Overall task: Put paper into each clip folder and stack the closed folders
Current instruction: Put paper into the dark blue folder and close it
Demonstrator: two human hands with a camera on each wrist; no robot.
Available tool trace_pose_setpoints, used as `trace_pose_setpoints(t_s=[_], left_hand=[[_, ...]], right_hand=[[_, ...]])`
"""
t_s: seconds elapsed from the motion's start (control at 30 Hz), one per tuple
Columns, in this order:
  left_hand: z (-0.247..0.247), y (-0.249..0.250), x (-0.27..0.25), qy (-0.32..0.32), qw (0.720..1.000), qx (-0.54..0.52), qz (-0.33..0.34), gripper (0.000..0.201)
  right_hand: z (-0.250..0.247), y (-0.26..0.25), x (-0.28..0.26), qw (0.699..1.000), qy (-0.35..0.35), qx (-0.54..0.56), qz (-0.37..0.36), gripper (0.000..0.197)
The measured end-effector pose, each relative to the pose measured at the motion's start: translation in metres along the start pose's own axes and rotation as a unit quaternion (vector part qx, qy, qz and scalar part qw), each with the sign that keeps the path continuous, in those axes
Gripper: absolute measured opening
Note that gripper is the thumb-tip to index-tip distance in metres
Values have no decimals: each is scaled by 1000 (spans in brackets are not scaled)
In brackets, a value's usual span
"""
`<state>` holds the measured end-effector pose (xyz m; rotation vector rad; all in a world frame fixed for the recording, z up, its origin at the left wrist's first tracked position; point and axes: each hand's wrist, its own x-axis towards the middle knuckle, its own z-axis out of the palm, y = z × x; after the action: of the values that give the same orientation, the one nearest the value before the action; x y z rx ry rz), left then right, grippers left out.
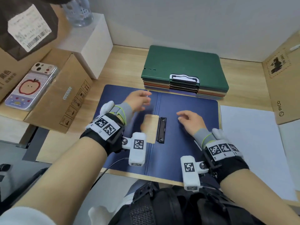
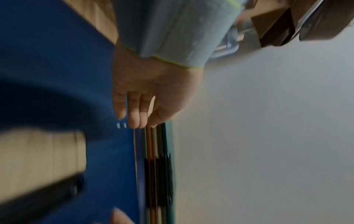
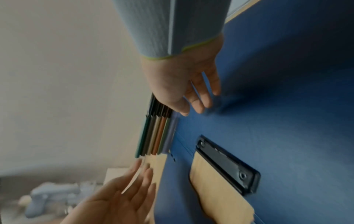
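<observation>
Wooden bench: blue folder lies open, no sheet in. Left hand and right hand both empty, fingers relaxed. Fetch paper, square it under clip.

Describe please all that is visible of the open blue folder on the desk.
The blue folder lies open and flat on the wooden desk, matte inside, without paper. A black clip sits beside its central fold, next to a rectangular cut-out. The closed stack lies just behind it. Both hands are open above it; contact is unclear.
</observation>
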<state>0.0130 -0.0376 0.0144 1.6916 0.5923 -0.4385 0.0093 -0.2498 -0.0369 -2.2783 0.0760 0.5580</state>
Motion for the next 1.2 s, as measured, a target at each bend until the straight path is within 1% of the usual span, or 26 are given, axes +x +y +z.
trace_pose_setpoints(t_s=[0.07, 0.1, 0.17, 0.27, 0.37, 0.4, 0.5, 0.6, 0.63, 0.7, 0.73, 0.77, 0.83, 0.93, 1.0, 1.1, 1.2], left_hand=[[47, 11, -7, -79, 996, -26, -17, 26], [61, 13, -9, -107, 993, -35, -30, 21], [95, 15, -12, -150, 986, -46, -55, 18], [153, 15, -15, -189, 975, -59, -103, 16], [187, 9, -17, -205, 965, -68, -149, 10], [204, 8, -18, -211, 961, -65, -167, 13], [232, 3, -19, -211, 955, -67, -198, 21], [257, 4, -22, -205, 952, -82, -212, 24], [264, 5, -23, -198, 954, -79, -212, 22], [271, 7, -22, -175, 959, -69, -210, 10], [273, 8, -22, -165, 962, -62, -208, 5], [277, 8, -22, -160, 964, -51, -206, 4], [282, 9, -22, -168, 964, -32, -206, 9], [290, 7, -27, -211, 955, -17, -208, 7], [295, 4, -31, -219, 959, 4, -182, 12], [298, 2, -34, -204, 972, 48, -104, 34], [287, 7, -33, -192, 977, 75, -46, 38]], right_hand=[[-24, 19, -7, 998, 40, 48, 22, 26], [-30, 26, -8, 997, 49, 60, 30, 25], [-49, 44, -14, 994, 70, 65, 54, 26], [-86, 81, -29, 986, 112, 75, 102, 30], [-108, 108, -40, 978, 137, 68, 140, 36], [-120, 122, -44, 974, 152, 64, 158, 38], [-139, 149, -53, 958, 195, 34, 208, 45], [-156, 172, -64, 944, 195, 2, 265, 55], [-159, 180, -67, 942, 186, 7, 278, 58], [-160, 190, -71, 944, 164, 7, 287, 63], [-160, 193, -72, 945, 155, -4, 288, 64], [-162, 196, -73, 945, 148, -20, 289, 64], [-161, 196, -73, 946, 140, -36, 291, 64], [-161, 196, -73, 946, 136, -34, 294, 62], [-160, 196, -73, 946, 134, -30, 295, 63], [-161, 196, -73, 945, 135, -17, 297, 65], [-161, 190, -69, 938, 163, 32, 305, 72]])
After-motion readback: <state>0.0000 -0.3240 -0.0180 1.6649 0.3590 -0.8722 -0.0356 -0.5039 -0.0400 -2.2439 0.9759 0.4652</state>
